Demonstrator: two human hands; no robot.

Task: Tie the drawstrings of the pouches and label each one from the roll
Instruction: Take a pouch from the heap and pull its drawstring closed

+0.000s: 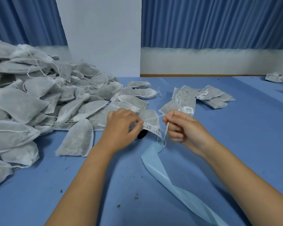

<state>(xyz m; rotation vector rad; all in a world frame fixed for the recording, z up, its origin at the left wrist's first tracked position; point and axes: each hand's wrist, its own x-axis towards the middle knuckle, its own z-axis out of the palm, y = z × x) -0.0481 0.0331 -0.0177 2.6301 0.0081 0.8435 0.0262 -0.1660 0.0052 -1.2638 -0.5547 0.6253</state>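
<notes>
1. Hands, two: the left hand (pixel 122 126) has its fingers curled and pinches the end of the label strip (pixel 151 128); the right hand (pixel 181 126) pinches the drawstring (pixel 153 118) between thumb and forefinger, other fingers tucked in; the string runs taut between them.
2. Pouch in work (pixel 149 116), one: it lies on the blue table (pixel 235 128) at 12 o'clock of the hands, partly hidden by the left fingers.
3. Roll (pixel 141 134), one: only a dark part of it shows under the left hand; two printed labels can be counted on the strip; the pale blue backing tape (pixel 162 170) trails toward 5 o'clock, twisted, and out of view.
4. Heap of pouches (pixel 39 98), 9 to 11 o'clock: too many to count, strings loose; one lone pouch (pixel 77 139) lies at 8 o'clock.
5. Labelled pile (pixel 214 97), 1 o'clock: two labels visible; pouches overlap, so the count is uncertain.
6. Far pouches (pixel 279 77), 2 o'clock: cut off by the edge; number cannot be told.
7. Surroundings: blue curtains (pixel 219 22) and a white pillar (pixel 101 38) behind; dark crumbs (pixel 136 196) scattered on the table at 6 o'clock.
</notes>
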